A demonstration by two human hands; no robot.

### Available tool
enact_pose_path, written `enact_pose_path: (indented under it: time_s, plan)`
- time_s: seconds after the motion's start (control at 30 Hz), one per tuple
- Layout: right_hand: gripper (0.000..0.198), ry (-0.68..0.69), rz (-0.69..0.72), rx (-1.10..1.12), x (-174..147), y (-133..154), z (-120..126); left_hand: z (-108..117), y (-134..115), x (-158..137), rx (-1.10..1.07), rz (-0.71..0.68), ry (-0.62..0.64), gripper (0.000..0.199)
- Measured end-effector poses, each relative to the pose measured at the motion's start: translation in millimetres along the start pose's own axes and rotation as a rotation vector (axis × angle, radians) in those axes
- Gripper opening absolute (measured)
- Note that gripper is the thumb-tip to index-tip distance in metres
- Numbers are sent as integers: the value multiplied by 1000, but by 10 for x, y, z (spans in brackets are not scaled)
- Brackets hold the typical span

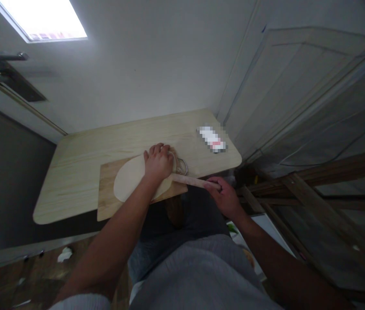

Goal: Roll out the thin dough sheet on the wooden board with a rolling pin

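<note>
Head feed, clock directions taken from mid-view unless noted. I saw a pale wood-grain surface (82, 155) with rounded corners, standing against a white wall-like panel. A bright window (45, 17) showed at 10 o'clock, with a metal door handle (3, 56) below it. Dark wooden slats (305, 191) ran at 3 to 4 o'clock; a brown floor (49, 277) lay at 8 o'clock, with a crumpled white scrap (65, 254) on it.

A wooden board (105, 193) lay on the surface, its near edge jutting past the surface's edge. On the board sat the dough sheet (127, 178), flat, pale and rounded. A metal ring (185, 165) showed between 2 and 3 o'clock of the dough, and a pixelated object (212, 138) lay farther out at 2 o'clock.

Left hand (159, 162): palm down on the right part of the dough; I could not tell whether its grip pinched anything. Right hand (226, 197), at 3 o'clock of the dough: grip closed around one end of a rolling pin (191, 180), whose other end reached the dough's edge.

Containers: a white, box-like item (272, 228) at 4 o'clock, partly hidden by the right forearm; contents unclear.
</note>
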State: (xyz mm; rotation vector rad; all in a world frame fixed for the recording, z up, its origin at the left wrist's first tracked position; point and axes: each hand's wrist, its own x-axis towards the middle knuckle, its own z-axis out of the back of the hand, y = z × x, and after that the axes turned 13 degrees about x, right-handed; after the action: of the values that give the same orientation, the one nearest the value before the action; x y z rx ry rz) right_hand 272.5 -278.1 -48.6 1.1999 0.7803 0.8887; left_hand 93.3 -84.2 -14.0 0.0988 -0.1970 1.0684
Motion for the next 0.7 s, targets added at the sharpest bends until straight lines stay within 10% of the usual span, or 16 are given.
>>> enact_pose_path:
  time_s: [0.7]
  plan:
    - [42, -24, 13, -18, 18, 94, 1, -30, -73, 195, 4, 10, -28, 39]
